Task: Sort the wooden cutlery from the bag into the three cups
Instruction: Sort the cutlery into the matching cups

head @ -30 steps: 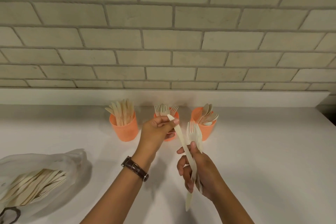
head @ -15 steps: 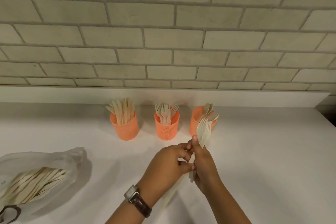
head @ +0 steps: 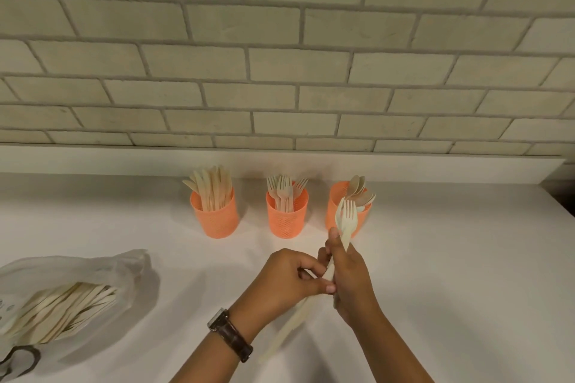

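Observation:
Three orange cups stand in a row near the wall: the left cup (head: 214,218) holds knives, the middle cup (head: 287,218) holds forks, the right cup (head: 334,211) holds spoons. My right hand (head: 351,277) grips a small bundle of wooden forks (head: 347,218), tines up, in front of the right cup. My left hand (head: 286,283) meets it and pinches a long wooden piece (head: 292,326) that slants down toward the counter. A clear plastic bag (head: 130,277) with several wooden pieces (head: 62,311) lies at the lower left.
The white counter (head: 466,274) runs to a low ledge under a brick wall. Its right edge shows at the far right. A watch sits on my left wrist (head: 231,334).
One second ago my left hand was up at the middle cup with a fork. It has since come down to my right hand and closed on a wooden piece in the bundle.

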Tool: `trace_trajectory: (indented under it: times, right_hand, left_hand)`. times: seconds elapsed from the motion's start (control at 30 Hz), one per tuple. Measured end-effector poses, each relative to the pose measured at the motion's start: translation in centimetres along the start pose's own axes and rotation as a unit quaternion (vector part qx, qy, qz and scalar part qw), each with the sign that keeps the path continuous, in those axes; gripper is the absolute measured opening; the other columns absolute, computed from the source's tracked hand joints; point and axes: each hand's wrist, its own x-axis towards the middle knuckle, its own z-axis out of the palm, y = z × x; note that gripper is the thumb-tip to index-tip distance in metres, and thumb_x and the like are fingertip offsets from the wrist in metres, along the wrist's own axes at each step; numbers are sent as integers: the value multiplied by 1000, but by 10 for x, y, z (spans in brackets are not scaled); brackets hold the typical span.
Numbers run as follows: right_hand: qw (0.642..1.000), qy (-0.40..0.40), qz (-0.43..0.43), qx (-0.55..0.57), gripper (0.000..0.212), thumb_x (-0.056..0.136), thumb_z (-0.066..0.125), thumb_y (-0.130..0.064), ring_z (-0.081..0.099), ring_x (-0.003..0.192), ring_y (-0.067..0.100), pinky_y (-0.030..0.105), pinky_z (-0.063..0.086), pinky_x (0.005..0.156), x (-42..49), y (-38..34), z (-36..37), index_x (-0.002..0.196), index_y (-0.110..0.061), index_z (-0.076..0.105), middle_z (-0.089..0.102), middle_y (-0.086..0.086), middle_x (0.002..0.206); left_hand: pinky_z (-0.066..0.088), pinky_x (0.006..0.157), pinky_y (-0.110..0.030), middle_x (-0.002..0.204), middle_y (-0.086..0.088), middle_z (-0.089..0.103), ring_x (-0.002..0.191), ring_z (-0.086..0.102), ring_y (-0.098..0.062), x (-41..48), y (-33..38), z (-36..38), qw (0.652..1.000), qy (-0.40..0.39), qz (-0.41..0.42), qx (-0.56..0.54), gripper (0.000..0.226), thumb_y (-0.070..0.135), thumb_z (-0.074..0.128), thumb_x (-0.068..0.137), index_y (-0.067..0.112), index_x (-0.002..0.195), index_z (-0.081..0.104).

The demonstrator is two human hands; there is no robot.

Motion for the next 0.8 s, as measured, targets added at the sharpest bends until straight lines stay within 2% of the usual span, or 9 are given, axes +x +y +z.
trace_trajectory:
  times: [0.07, 0.13, 0.23, 0.3, 0.43, 0.5, 0.6, 0.7, 0.8]
  right_hand:
    - [1000, 4, 1, -3, 41, 92, 43, -48, 43, 53, 11, 31, 42, 57, -1, -3, -1, 73, -12, 46, 44, 1, 62]
    - [1000, -17, 12, 4, 42, 89, 42, -52, 40, 42, 8, 22, 35, 44, -2, -5, -2, 74, -13, 45, 44, 1, 60]
    - [997, -62, 28, 32, 47, 74, 46, -60, 30, 37, 9, 17, 22, 41, -4, -4, 0, 76, -13, 43, 37, 1, 52]
    - [995, -82, 37, 41, 48, 70, 46, -60, 23, 37, 9, 17, 18, 42, -2, -2, 4, 78, -12, 43, 28, -2, 46]
    - [991, -109, 45, 66, 49, 72, 40, -62, 17, 36, 7, 15, 13, 43, 3, -3, 10, 79, -13, 39, 23, -4, 43]
    - [990, -101, 52, 77, 50, 76, 37, -64, 16, 36, 8, 14, 13, 43, 6, -1, 9, 79, -14, 38, 21, -4, 43]
    - [991, -86, 66, 73, 44, 91, 33, -57, 15, 38, 8, 15, 13, 45, 11, 2, 6, 78, -15, 37, 21, -3, 45]
    - [992, -83, 73, 58, 40, 97, 31, -50, 16, 41, 9, 17, 13, 47, 12, 5, 5, 78, -16, 39, 23, -3, 48]
    - [994, -91, 55, 33, 38, 99, 33, -45, 18, 41, 10, 16, 15, 46, 10, 6, 4, 81, -14, 45, 27, -2, 49]
  left_hand:
    - [49, 75, -20, 71, -2, 74, 69, 64, -12, -1, 0, -5, 998, -21, 5, -55, 13, 16, 79, 70, 17, 82, 77]
    - [53, 87, -29, 86, -11, 75, 84, 70, -22, -3, -2, -10, 993, -30, 10, -111, 22, 8, 78, 71, 14, 92, 76]
    - [52, 70, -21, 76, -3, 74, 71, 68, -16, -7, -2, -20, 988, -21, 2, -156, 36, 3, 74, 74, 24, 102, 72]
    - [52, 62, -24, 70, -4, 72, 60, 64, -14, -11, -1, -31, 980, -6, -5, -197, 47, -1, 71, 75, 28, 111, 66]
    - [52, 56, -19, 64, 0, 69, 54, 62, -10, -10, 1, -65, 978, 47, -6, -202, 42, -3, 68, 77, 17, 114, 63]
    - [54, 58, -22, 62, 3, 68, 53, 62, -9, -5, 1, -88, 978, 102, 5, -184, 30, -2, 66, 78, 10, 105, 68]
    - [55, 58, -23, 64, 0, 70, 55, 64, -11, 6, 7, -126, 957, 223, 41, -181, 13, 1, 66, 79, 10, 87, 70]
    - [57, 65, -27, 69, -1, 69, 65, 67, -16, 24, 14, -160, 905, 376, 67, -188, 10, 7, 71, 78, 16, 79, 66]
    - [55, 75, -35, 66, 5, 70, 76, 67, -27, 40, 9, -184, 860, 476, 102, -153, 15, 14, 73, 77, 24, 73, 63]
